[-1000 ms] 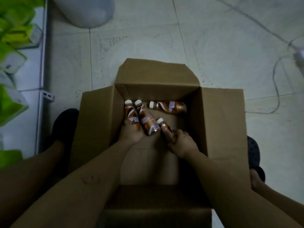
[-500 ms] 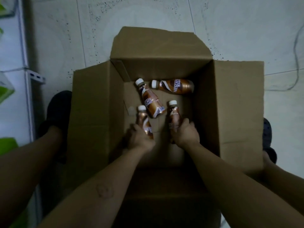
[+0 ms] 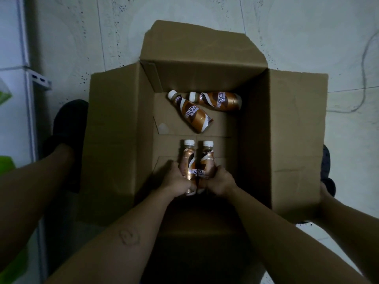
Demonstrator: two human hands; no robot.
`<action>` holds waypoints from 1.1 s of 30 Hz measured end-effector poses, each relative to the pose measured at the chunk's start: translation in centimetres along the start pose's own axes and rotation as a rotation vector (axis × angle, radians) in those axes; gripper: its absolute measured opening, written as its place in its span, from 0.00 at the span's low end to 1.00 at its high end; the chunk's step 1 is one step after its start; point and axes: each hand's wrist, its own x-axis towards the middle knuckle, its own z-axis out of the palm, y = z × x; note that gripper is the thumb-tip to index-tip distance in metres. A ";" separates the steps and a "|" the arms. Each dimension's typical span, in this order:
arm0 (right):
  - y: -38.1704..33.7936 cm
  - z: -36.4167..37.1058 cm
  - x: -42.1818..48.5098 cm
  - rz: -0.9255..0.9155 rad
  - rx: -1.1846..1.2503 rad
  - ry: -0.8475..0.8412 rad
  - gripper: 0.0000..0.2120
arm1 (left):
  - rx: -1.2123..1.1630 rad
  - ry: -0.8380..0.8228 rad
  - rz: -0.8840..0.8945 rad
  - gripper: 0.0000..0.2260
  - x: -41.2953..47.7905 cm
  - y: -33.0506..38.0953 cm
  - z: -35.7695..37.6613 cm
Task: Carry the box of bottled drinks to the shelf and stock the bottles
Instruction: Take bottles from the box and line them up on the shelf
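An open cardboard box [image 3: 287, 124] sits on the floor between my feet, flaps spread. Inside it, my left hand [image 3: 176, 179] grips a brown coffee bottle with a white cap [image 3: 187, 160]. Pressed against that bottle is a second one [image 3: 207, 158], held by my right hand [image 3: 220, 181]; both caps point away from me. Two more bottles lie loose on the box bottom at the far side: one slanted [image 3: 193, 112] and one flat behind it [image 3: 220, 100].
A white shelf unit [image 3: 20, 78] with green packs [image 3: 6, 165] stands along the left edge. My dark shoes [image 3: 67, 124] flank the box. A thin cable [image 3: 367, 58] loops over the pale tiled floor at the right.
Both hands have drawn back toward me, each with a bottle, and brought the two bottles side by side. The view has tilted down and closer to the box.
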 end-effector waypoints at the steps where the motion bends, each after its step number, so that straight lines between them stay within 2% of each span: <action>1: 0.1 0.0 -0.1 0.009 0.000 -0.008 0.16 | 0.002 -0.005 -0.008 0.36 -0.3 0.2 -0.3; 4: 0.0 -0.2 -1.3 0.074 -0.093 0.121 0.05 | 0.027 0.014 -0.003 0.40 -2.1 0.8 -1.0; 8: -1.7 0.0 -3.5 0.065 -0.046 0.174 0.32 | -0.022 0.075 0.036 0.42 -5.7 1.5 -2.1; 10: -2.4 0.3 -4.3 0.068 -0.001 0.174 0.35 | -0.032 0.100 0.064 0.39 -7.0 1.6 -2.9; 16: -2.1 2.6 -4.4 0.070 -0.002 0.120 0.30 | -0.103 0.227 0.086 0.30 -7.5 0.0 -4.0; 21: -3.3 4.3 -2.9 0.016 -0.047 0.046 0.25 | -0.111 0.172 0.057 0.30 -5.6 -1.4 -3.5; 27: -3.0 5.6 -1.7 -0.054 0.228 -0.088 0.14 | -0.139 0.206 -0.004 0.33 -4.2 -1.8 -2.9; 31: -2.5 5.4 -1.4 -0.052 0.403 -0.165 0.20 | -0.139 0.221 -0.036 0.35 -3.7 -1.4 -3.3; 33: -2.1 5.3 -1.3 -0.036 0.435 -0.177 0.21 | -0.138 0.209 -0.029 0.32 -3.8 -1.4 -3.4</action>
